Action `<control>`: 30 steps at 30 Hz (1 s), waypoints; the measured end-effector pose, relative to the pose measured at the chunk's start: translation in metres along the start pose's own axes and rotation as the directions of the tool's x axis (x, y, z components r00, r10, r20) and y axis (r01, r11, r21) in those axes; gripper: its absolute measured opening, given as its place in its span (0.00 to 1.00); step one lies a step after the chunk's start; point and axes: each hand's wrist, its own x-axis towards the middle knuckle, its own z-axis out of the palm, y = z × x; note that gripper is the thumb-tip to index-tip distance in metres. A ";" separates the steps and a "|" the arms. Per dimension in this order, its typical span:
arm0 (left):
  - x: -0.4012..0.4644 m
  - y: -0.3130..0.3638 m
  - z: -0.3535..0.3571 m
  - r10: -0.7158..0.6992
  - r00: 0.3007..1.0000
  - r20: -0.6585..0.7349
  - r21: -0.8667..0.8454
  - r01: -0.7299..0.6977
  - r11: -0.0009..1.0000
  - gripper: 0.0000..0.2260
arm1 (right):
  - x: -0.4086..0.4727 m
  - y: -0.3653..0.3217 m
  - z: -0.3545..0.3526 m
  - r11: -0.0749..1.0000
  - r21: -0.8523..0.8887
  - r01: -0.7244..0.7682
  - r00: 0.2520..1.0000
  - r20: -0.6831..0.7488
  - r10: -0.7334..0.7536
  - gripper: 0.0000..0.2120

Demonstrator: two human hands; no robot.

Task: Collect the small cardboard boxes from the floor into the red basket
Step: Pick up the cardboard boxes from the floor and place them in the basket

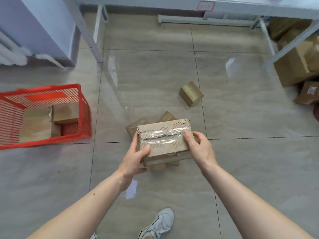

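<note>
Boxes crowd beneath held torn box; basket left.

Looks like a storeroom or parcel depot. Glossy beige floor tiles, grey metal shelving frames, stacked brown cardboard cartons far right of the fingers.

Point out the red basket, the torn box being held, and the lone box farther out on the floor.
red basket (84, 116): head view, right wall.
torn box (164, 140): head view, taped top.
lone box (191, 93): head view, top face.
</note>
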 end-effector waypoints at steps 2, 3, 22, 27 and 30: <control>-0.011 0.000 -0.034 0.001 1.000 -0.005 -0.005 -0.001 1.000 0.34 | -0.010 -0.015 0.029 0.999 -0.028 0.019 0.998 0.062 -0.017 0.43; -0.016 0.000 -0.051 0.004 1.000 -0.007 -0.003 -0.005 1.000 0.35 | -0.016 -0.022 0.045 0.999 -0.043 0.031 0.996 0.084 -0.028 0.43; -0.060 -0.010 -0.380 0.034 0.968 -0.247 -0.013 -0.038 0.999 0.28 | -0.116 -0.156 0.354 0.992 -0.082 0.093 0.974 0.215 -0.073 0.35; -0.036 -0.004 -0.415 0.065 0.940 -0.336 0.053 -0.050 0.997 0.27 | -0.102 -0.186 0.388 0.986 -0.130 0.100 0.967 0.246 -0.065 0.37; -0.019 0.004 -0.430 0.058 0.929 -0.365 0.065 -0.037 0.997 0.26 | -0.086 -0.204 0.403 0.982 -0.152 0.110 0.958 0.281 -0.063 0.36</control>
